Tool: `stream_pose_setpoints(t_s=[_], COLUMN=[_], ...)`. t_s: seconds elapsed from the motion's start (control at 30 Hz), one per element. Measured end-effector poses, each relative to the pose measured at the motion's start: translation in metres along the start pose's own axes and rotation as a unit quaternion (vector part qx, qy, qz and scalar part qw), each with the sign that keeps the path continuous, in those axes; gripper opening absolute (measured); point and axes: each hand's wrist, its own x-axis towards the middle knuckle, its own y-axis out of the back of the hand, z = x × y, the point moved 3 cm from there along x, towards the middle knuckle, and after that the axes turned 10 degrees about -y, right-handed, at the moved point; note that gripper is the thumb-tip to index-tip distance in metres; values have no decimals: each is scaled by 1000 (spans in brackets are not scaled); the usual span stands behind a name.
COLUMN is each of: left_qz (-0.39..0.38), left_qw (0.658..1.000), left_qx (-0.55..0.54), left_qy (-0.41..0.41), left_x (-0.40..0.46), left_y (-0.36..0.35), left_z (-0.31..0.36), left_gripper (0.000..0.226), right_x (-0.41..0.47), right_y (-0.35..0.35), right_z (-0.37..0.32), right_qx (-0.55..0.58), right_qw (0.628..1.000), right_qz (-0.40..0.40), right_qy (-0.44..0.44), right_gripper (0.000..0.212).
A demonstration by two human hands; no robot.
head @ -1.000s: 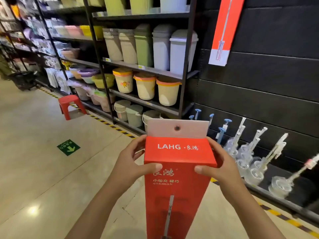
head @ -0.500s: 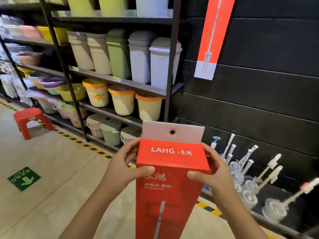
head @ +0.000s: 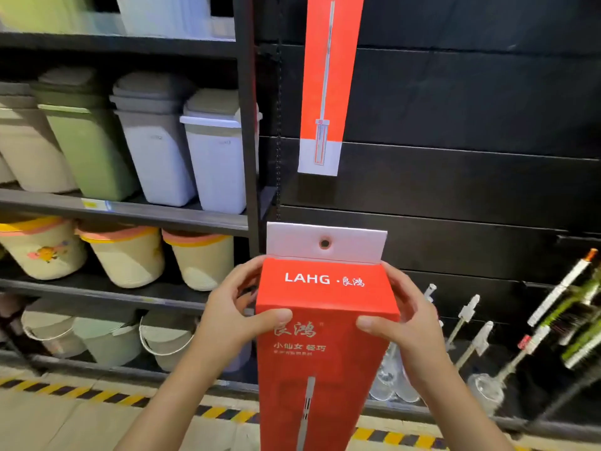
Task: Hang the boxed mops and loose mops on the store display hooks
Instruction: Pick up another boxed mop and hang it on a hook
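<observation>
I hold a tall red mop box (head: 325, 359) upright in front of me, its white hang tab (head: 325, 244) with a round hole on top. My left hand (head: 234, 315) grips the box's upper left side, thumb across the front. My right hand (head: 400, 320) grips the upper right side the same way. Another red boxed mop (head: 327, 83) hangs on the black slat wall (head: 471, 177) straight above. Loose mops (head: 468, 340) with white handles lean at the wall's foot on the right, partly hidden by the box.
A black shelf rack (head: 248, 157) on the left carries lidded bins (head: 214, 157) and pails (head: 123, 252). Green brushes (head: 582, 323) lean at the far right. Yellow-black tape (head: 107, 397) runs along the floor below the shelves.
The view has swung right and closer to the black wall. The box in both hands now sits directly below the hanging box; the red stool and floor sign have left the view.
</observation>
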Motion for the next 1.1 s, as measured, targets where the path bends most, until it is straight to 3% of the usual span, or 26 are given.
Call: stream_pose_setpoints(t_s=[0.3, 0.47, 0.83, 1.1], left_qz=[-5, 12, 51, 78], left_qw=[998, 997, 987, 974], left_qx=[-14, -2, -15, -54], left_qy=[-56, -79, -151, -206], left_x=[145, 227, 373, 448], left_y=[-13, -30, -44, -36], left_z=[-34, -43, -41, -9], left_gripper=[58, 54, 57, 54], right_x=[127, 208, 353, 415], right_y=[9, 28, 51, 43], right_z=[-15, -23, -82, -146], right_qx=[42, 84, 83, 82], right_qw=[997, 992, 983, 969], right_qz=[55, 66, 20, 32], right_qy=[46, 63, 165, 232], right_gripper=[73, 80, 71, 65])
